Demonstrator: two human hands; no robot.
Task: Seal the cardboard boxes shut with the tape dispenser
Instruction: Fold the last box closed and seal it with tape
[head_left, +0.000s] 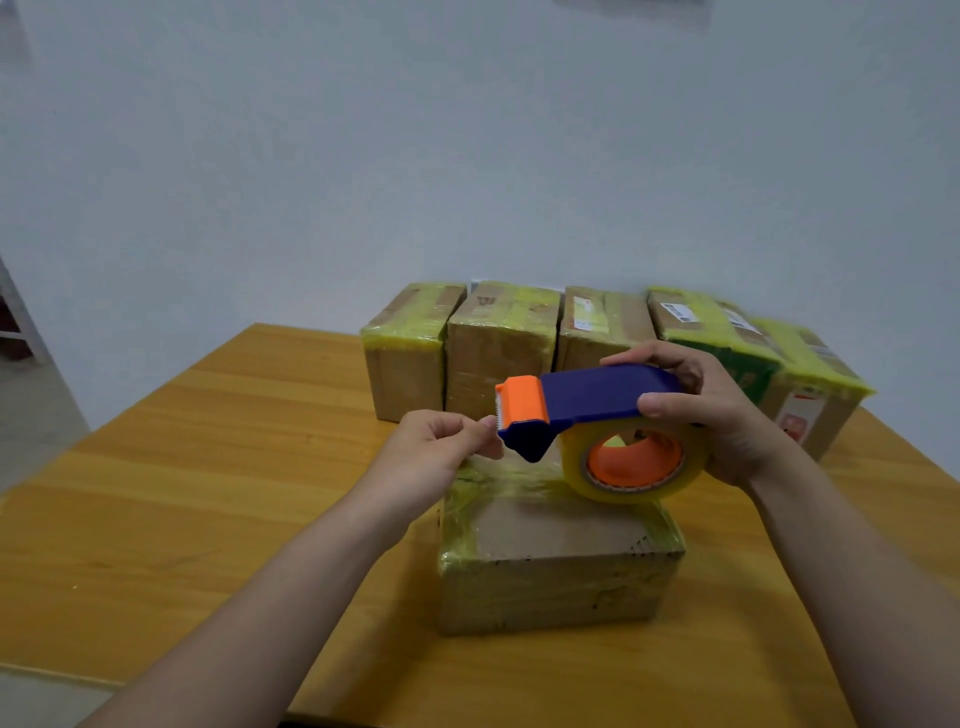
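Note:
A blue and orange tape dispenser (587, 400) with a roll of clear yellowish tape (634, 460) is held in the air above a small cardboard box (556, 561). My right hand (711, 410) grips the dispenser's blue handle and the roll from the right. My left hand (441, 447) pinches at the tape end just below the orange cutter at the dispenser's left tip. The box in front has yellowish tape around its far top edge and sides.
Several taped cardboard boxes (498, 343) stand in a row at the back of the wooden table (182, 493), running to the right edge. A pale wall rises behind them. The table's left edge drops to a grey floor.

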